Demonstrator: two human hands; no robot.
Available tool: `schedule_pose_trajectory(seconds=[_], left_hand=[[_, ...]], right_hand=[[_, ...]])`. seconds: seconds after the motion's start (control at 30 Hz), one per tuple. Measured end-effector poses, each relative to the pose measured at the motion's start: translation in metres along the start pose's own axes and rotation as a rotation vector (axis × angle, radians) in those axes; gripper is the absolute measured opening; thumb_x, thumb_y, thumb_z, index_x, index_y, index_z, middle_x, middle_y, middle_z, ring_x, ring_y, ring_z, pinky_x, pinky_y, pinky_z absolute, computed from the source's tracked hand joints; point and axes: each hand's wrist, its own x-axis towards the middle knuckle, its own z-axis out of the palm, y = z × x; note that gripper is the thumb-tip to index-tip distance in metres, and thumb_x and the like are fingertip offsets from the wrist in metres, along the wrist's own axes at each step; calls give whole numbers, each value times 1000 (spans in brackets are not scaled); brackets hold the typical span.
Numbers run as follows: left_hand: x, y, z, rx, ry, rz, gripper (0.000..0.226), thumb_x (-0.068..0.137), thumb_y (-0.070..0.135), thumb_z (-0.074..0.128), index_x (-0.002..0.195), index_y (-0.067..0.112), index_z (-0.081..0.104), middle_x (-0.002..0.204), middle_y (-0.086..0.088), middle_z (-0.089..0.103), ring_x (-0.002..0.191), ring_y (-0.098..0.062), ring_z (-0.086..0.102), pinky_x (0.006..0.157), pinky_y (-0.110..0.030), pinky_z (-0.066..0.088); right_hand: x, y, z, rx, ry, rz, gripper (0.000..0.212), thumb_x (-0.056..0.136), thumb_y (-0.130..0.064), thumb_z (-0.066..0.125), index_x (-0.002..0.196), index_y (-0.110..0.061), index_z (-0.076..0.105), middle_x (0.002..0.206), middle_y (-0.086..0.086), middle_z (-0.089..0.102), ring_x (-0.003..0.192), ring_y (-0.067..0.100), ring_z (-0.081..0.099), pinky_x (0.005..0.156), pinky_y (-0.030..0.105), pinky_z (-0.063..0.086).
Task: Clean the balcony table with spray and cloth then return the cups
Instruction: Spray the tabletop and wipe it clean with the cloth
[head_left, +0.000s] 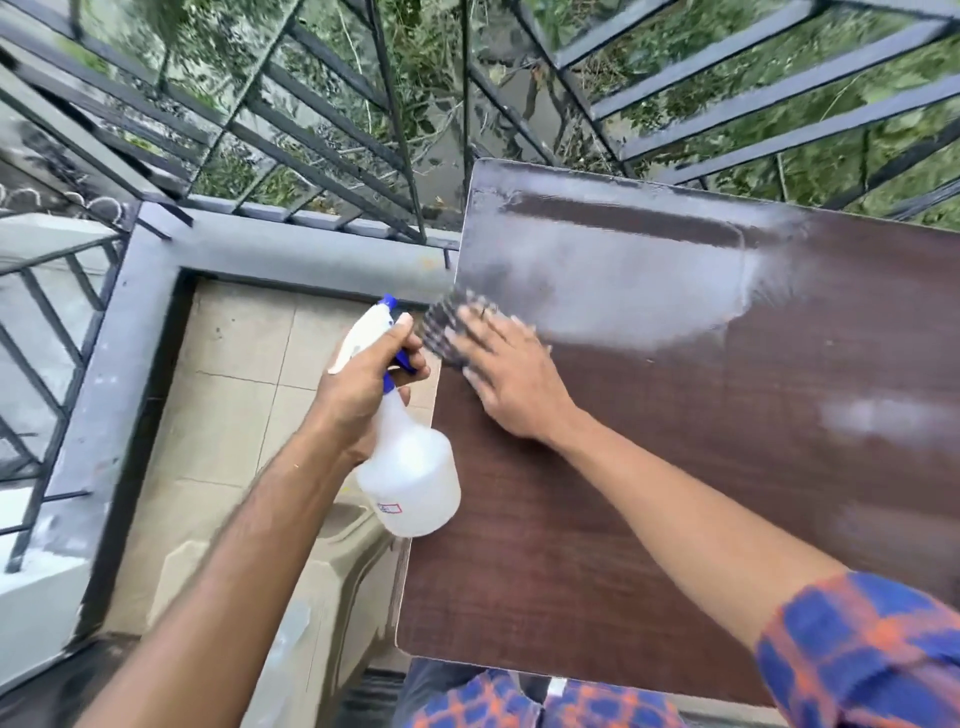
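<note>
Your left hand (363, 384) is wrapped tight round the neck of the spray bottle (410, 478), forefinger up by the blue trigger, bottle hanging tilted just off the table (649, 493) edge, over the tiled floor (234, 374). Your right hand (506, 374) lies flat, fingers spread and blurred, pressing the checked cloth (447, 332) onto the table at its left edge; it's pushing down on it rather than gripping it.

Risks, nearest first:
- Bottle isn't over the table. It hangs from the neck only, body looks about full, so if the grip slackens it drops to the floor. Nozzle (387, 306) points toward the cloth & the back of your right hand, so a stray squeeze would prob. wet your hand, not the wood.
- Cloth sits right at the table's edge, part of it already past the rim. One wipe further outward w/ a flat palm and it could slide off toward the floor or the railing (311, 156) gap beyond.
- The far part of the table, beyond the cloth, shows a pale wet or streaky film (613, 291); a second pale patch (883, 415) sits to the right of your hand. Leave these and they'd likely dry as smears, so wiping looks unfinished.

No cups in view; returning them has to wait.
</note>
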Motion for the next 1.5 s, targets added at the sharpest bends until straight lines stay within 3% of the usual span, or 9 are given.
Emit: schedule_pose_trajectory(seconds=[0.2, 0.37, 0.53, 0.73, 0.9, 1.03, 1.13, 1.3, 1.5], left_hand=[[11, -3, 2, -3, -6, -56, 26, 92, 41, 68, 78, 19, 62, 68, 0, 60, 72, -20, 65, 46, -22, 33], [21, 8, 17, 7, -5, -31, 26, 97, 37, 63, 78, 19, 60, 67, 2, 59, 70, -19, 64, 50, -24, 33], [33, 16, 28, 0, -5, 16, 28, 100, 34, 60, 77, 19, 60, 68, 0, 58, 72, -22, 61, 48, -21, 37], [41, 16, 42, -39, -22, 21, 26, 101, 29, 59, 81, 13, 59, 72, -6, 55, 79, -29, 56, 46, -16, 41], [46, 14, 51, -32, -81, 30, 25, 88, 36, 69, 79, 14, 63, 65, 0, 60, 59, -13, 63, 85, -40, 39], [43, 15, 59, -52, -120, 38, 24, 88, 36, 68, 79, 14, 62, 62, 1, 60, 56, -10, 62, 89, -44, 33], [37, 16, 60, -31, -120, 35, 25, 96, 32, 66, 80, 14, 61, 62, 1, 60, 56, -11, 62, 87, -42, 34], [26, 17, 52, 56, -106, 69, 26, 89, 38, 67, 83, 13, 61, 63, 3, 61, 62, -12, 63, 84, -41, 39], [14, 16, 41, 45, -78, 101, 20, 103, 22, 56, 86, 13, 57, 76, -7, 53, 90, -34, 49, 49, -15, 45]], right_hand=[[12, 50, -12, 47, -124, -266, 46, 98, -29, 56, 144, -28, 56, 157, 2, 45, 142, 27, 44, 117, 51, 32], [147, 103, -46, -27, -135, 20, 56, 95, -27, 52, 150, -22, 48, 162, 11, 36, 146, 33, 37, 116, 53, 34], [201, 107, -59, 71, -127, 331, 56, 97, -25, 49, 151, -33, 44, 163, -1, 34, 147, 26, 35, 122, 37, 27], [99, 90, -42, -1, -6, 145, 52, 95, -27, 55, 146, -24, 53, 158, 7, 43, 144, 31, 40, 117, 43, 35], [4, 207, -78, -96, 157, 701, 58, 97, -39, 39, 153, -25, 42, 163, 10, 34, 146, 33, 34, 122, 43, 27], [-33, 269, -122, -67, 210, 1177, 56, 105, -30, 38, 159, -19, 29, 168, 9, 18, 153, 29, 19, 123, 40, 19], [2, 250, -121, -59, 227, 1380, 60, 100, -30, 49, 156, -23, 32, 165, 10, 25, 149, 33, 27, 117, 48, 31], [114, 131, -81, -71, 113, 715, 49, 94, -9, 50, 138, -32, 54, 145, 7, 51, 123, 26, 53, 100, 41, 48], [157, 47, -45, -43, -152, 325, 62, 96, -19, 48, 155, -34, 36, 168, -2, 21, 153, 28, 21, 123, 49, 20]])
